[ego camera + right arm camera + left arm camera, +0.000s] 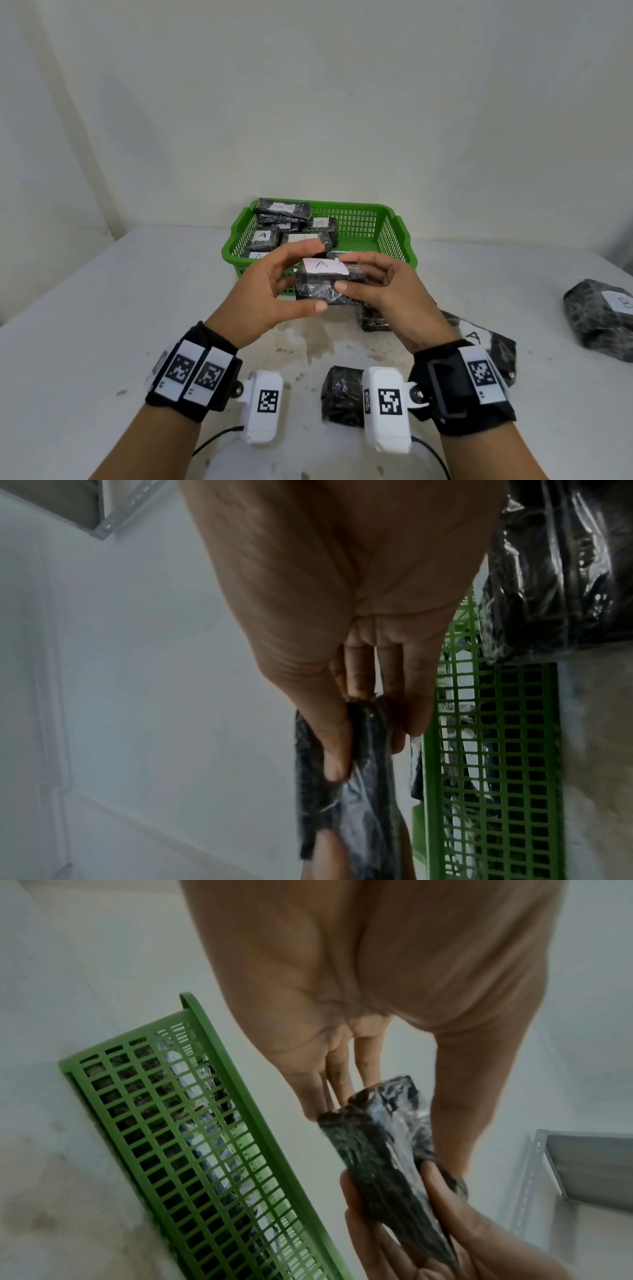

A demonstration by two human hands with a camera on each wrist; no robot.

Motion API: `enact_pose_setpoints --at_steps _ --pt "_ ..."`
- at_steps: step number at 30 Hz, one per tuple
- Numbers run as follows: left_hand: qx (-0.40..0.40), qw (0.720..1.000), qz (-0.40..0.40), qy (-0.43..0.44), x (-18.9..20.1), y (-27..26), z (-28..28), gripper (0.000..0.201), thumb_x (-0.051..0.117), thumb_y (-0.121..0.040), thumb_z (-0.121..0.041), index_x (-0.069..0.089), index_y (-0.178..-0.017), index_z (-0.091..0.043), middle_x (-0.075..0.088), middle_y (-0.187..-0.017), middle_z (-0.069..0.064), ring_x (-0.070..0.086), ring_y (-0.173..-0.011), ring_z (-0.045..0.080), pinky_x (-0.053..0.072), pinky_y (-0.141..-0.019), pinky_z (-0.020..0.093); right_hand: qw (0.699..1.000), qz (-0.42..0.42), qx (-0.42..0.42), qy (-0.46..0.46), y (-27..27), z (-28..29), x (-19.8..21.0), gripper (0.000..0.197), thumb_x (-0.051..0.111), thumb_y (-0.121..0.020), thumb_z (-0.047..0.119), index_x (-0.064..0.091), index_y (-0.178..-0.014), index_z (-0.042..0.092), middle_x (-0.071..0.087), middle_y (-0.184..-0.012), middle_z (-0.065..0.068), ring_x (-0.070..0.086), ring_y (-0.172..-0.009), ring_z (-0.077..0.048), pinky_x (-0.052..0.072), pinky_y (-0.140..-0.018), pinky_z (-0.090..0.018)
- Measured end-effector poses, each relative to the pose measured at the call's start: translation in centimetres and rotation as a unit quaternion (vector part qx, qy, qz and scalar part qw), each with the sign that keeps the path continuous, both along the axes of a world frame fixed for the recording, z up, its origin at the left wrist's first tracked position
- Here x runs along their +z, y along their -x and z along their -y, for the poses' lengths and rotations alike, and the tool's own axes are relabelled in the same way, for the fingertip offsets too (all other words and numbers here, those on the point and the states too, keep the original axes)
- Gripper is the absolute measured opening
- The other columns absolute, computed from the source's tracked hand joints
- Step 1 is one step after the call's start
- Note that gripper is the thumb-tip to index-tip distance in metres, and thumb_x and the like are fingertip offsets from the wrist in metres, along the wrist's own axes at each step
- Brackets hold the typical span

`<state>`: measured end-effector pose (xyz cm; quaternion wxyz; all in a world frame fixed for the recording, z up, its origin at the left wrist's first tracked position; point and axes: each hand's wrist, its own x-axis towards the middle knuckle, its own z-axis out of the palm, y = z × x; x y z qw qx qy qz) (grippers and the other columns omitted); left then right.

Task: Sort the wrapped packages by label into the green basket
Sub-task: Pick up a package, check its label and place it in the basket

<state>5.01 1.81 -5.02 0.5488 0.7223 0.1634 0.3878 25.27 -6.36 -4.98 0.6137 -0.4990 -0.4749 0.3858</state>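
Observation:
I hold a black plastic-wrapped package (320, 293) with a white label marked A in both hands, in the air just in front of the green basket (394, 236). My left hand (308, 277) cups its left end, fingers above and thumb below. My right hand (346, 272) pinches its right end, thumb on the front face. In the left wrist view my left fingers (325, 1085) touch the end of the package (380, 1150). The right wrist view shows my thumb and fingers (334, 750) pinching the package (363, 785). The left part of the basket holds several packages labelled A (263, 236).
Loose black packages lie on the white table: one near my right wrist (342, 394), one labelled A behind that wrist (486, 339), one under my right hand (373, 318), and a bigger one at the far right (599, 315). The basket's right half (359, 245) is bare.

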Motion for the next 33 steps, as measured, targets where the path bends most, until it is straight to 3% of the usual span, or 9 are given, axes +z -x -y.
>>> enact_pose_setpoints --at_steps 4,7,11,15,21,25,30,33 --pt "0.044 0.999 0.005 0.012 -0.1 0.0 -0.3 0.055 0.077 -0.078 0.009 0.064 -0.127 -0.011 0.073 -0.122 0.003 0.066 -0.119 0.017 0.055 -0.099 0.033 0.999 0.040 0.023 -0.013 -0.3 0.1 -0.1 0.056 0.086 -0.075 -0.005 0.069 -0.125 0.016 0.076 -0.123 -0.003 0.072 -0.116 -0.019 0.059 -0.100 -0.039" --pt "0.067 0.998 0.005 -0.014 -0.2 0.0 -0.3 0.054 0.080 -0.072 0.012 0.068 -0.119 -0.013 0.075 -0.117 0.001 0.069 -0.114 0.017 0.057 -0.095 0.032 0.996 0.005 0.076 0.039 -0.1 0.0 -0.2 0.070 0.095 -0.070 0.019 0.066 -0.133 0.022 0.074 -0.129 -0.002 0.071 -0.120 -0.021 0.056 -0.102 -0.043" --pt "0.065 0.997 0.012 -0.028 -0.2 -0.2 0.0 0.054 0.080 -0.070 0.015 0.069 -0.115 -0.013 0.074 -0.117 0.001 0.071 -0.110 0.017 0.058 -0.092 0.030 0.994 -0.085 0.052 0.042 0.6 0.0 0.1 0.047 0.080 -0.079 0.019 0.071 -0.121 0.002 0.079 -0.114 -0.014 0.075 -0.110 -0.031 0.063 -0.090 -0.040" --pt "0.063 0.998 0.001 -0.032 -0.2 -0.3 0.1 0.051 0.081 -0.071 0.012 0.070 -0.115 -0.011 0.074 -0.116 0.000 0.072 -0.108 0.016 0.059 -0.090 0.031 0.997 -0.064 0.014 0.040 0.7 -0.2 -0.3 0.041 0.084 -0.075 0.019 0.075 -0.112 0.004 0.081 -0.107 -0.013 0.077 -0.104 -0.031 0.062 -0.092 -0.046" --pt "0.060 0.997 -0.004 -0.044 -0.5 -0.5 0.2 0.050 0.082 -0.072 0.012 0.070 -0.116 -0.008 0.073 -0.117 0.004 0.072 -0.108 0.019 0.058 -0.092 0.032 0.997 -0.067 0.008 0.038 1.4 -0.3 -0.4 0.028 0.083 -0.081 0.009 0.076 -0.108 0.004 0.082 -0.101 -0.011 0.079 -0.092 -0.022 0.065 -0.079 -0.031" --pt "0.061 0.997 0.000 -0.040 -0.4 -0.4 0.1 0.051 0.081 -0.071 0.013 0.071 -0.115 -0.010 0.074 -0.116 0.003 0.073 -0.106 0.019 0.059 -0.089 0.031 0.997 -0.069 -0.007 0.037 1.8 -0.3 -0.3 0.029 0.083 -0.083 0.006 0.076 -0.110 0.001 0.082 -0.102 -0.012 0.079 -0.096 -0.025 0.065 -0.080 -0.032" --pt "0.066 0.997 0.031 -0.029 0.0 0.0 -0.1 0.054 0.078 -0.069 0.019 0.070 -0.111 -0.013 0.076 -0.113 -0.002 0.073 -0.106 0.017 0.059 -0.085 0.026 0.993 -0.096 0.039 0.056 1.5 0.0 0.1 0.030 0.076 -0.089 0.009 0.074 -0.118 0.001 0.080 -0.109 -0.013 0.078 -0.102 -0.027 0.064 -0.087 -0.033" --pt "0.064 0.997 0.028 -0.025 -0.2 -0.1 -0.1 0.053 0.078 -0.070 0.019 0.070 -0.112 -0.012 0.076 -0.113 0.000 0.073 -0.106 0.018 0.060 -0.085 0.028 0.994 -0.091 0.027 0.057 1.2 0.0 -0.1 0.029 0.076 -0.089 0.005 0.073 -0.117 -0.002 0.080 -0.107 -0.015 0.078 -0.099 -0.027 0.065 -0.084 -0.031"
